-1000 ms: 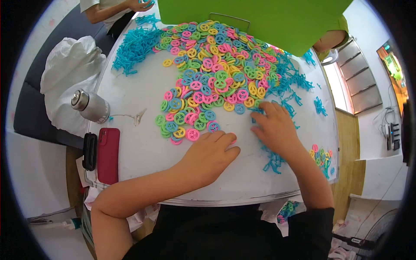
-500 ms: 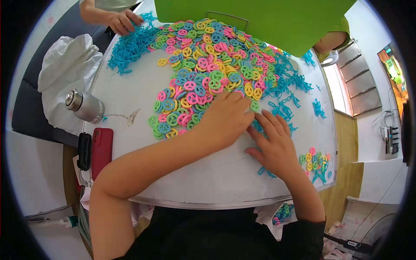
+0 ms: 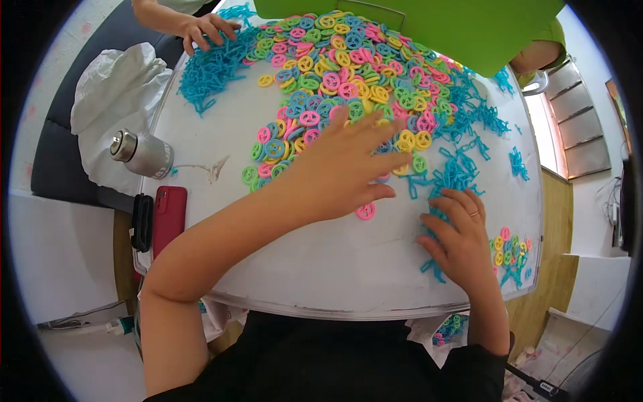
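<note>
Small plastic rings with spokes, like toy wheels, in pink, yellow, green and blue form a broad pile [image 3: 348,87] across the middle of the table. My left hand [image 3: 351,161] lies over the pile's near edge with fingers spread, holding nothing that I can see. A single pink ring [image 3: 365,211] rests just below its thumb. To the right, my right hand [image 3: 459,238] is on the near end of a heap of blue plastic connector pieces [image 3: 457,171]. Its fingers are bent but apart, touching the pieces; what lies under the palm is hidden.
Another person's hand [image 3: 209,30] rests on a second blue heap [image 3: 211,74] at the far left. A green board [image 3: 442,30] stands at the back. A metal bottle [image 3: 144,154], a red phone [image 3: 169,218] and a black case [image 3: 142,221] line the left edge. Mixed pieces [image 3: 512,254] lie at right.
My hands have moved apart: the left has spread its fingers, the right has shifted right and nearer onto the blue pieces. A pink ring now shows below my left thumb. The view has shifted slightly.
</note>
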Demonstrator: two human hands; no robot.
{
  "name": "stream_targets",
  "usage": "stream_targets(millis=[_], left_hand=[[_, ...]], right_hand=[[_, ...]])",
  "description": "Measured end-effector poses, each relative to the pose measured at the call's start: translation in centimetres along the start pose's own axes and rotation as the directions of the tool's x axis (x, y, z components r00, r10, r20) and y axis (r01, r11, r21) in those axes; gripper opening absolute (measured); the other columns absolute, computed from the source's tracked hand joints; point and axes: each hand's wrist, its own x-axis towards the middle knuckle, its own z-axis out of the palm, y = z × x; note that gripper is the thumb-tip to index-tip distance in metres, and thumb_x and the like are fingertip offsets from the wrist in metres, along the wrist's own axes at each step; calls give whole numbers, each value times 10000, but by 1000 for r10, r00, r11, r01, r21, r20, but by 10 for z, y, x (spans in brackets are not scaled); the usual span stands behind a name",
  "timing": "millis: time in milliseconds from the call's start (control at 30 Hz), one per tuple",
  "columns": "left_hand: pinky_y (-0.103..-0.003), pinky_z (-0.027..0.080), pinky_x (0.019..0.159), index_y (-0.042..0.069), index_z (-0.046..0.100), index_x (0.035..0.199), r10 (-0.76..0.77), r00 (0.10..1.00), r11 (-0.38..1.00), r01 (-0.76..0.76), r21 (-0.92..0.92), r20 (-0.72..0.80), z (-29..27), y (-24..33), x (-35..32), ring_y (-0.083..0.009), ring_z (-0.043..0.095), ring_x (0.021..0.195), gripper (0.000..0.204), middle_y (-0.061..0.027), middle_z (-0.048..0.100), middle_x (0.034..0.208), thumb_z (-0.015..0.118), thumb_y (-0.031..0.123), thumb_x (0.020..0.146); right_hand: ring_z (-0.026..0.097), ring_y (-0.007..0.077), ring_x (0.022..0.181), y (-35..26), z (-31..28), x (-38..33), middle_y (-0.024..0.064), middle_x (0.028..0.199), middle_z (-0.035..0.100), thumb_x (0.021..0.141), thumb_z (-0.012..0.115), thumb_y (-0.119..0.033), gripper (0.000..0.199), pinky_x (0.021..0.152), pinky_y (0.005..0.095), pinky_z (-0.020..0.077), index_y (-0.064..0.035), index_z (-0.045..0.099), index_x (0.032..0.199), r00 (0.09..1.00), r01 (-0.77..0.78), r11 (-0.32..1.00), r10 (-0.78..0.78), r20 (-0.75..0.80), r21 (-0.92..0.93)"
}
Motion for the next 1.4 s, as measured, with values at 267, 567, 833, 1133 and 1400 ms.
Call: stream_targets(millis=[267,567,833,1133,1400], left_hand=[[-511,350,1108,106,566,1349,-546,815,816,463,-345,-196,-38,-45,-76,-406,425,1360,475,-243,463,1446,671,295,927],[-641,256,1114,123,509,1424,-607,793,793,609,23,-49,14,-44,-40,-488,319,1401,674,-295,347,1512,578,561,916],[-596,145,1167,115,410,1497,-561,827,606,392,-693,-23,12,8,-65,-483,172,1474,630,-312,244,1564,533,461,986],[-641,114,1151,128,352,1523,-639,757,754,652,-85,136,-26,37,-117,-494,126,1482,656,-316,133,1593,568,427,981],[-637,114,1159,124,324,1534,-398,893,782,450,-432,212,-12,49,-108,-497,101,1484,711,-296,94,1607,592,451,963]], right_hand=[[538,359,1181,-2,8,10,135,1214,588,736,781,-128,399,1026,484,407,-61,661,1111,999,2,999,1,-54,53],[494,393,1270,-11,57,81,187,1397,493,799,755,-178,542,1055,463,424,-80,574,1300,991,-62,990,76,-112,125],[495,390,1277,-49,33,36,176,1394,497,761,764,-111,509,1038,470,442,-100,612,1247,998,24,996,-29,63,90],[623,336,1015,-22,-17,-14,156,1112,646,789,691,31,311,861,373,498,-8,672,1097,966,-225,953,245,-83,203],[638,316,916,-22,-5,-18,131,997,659,788,712,3,246,776,383,510,-23,689,1031,961,-217,946,251,-121,240]])
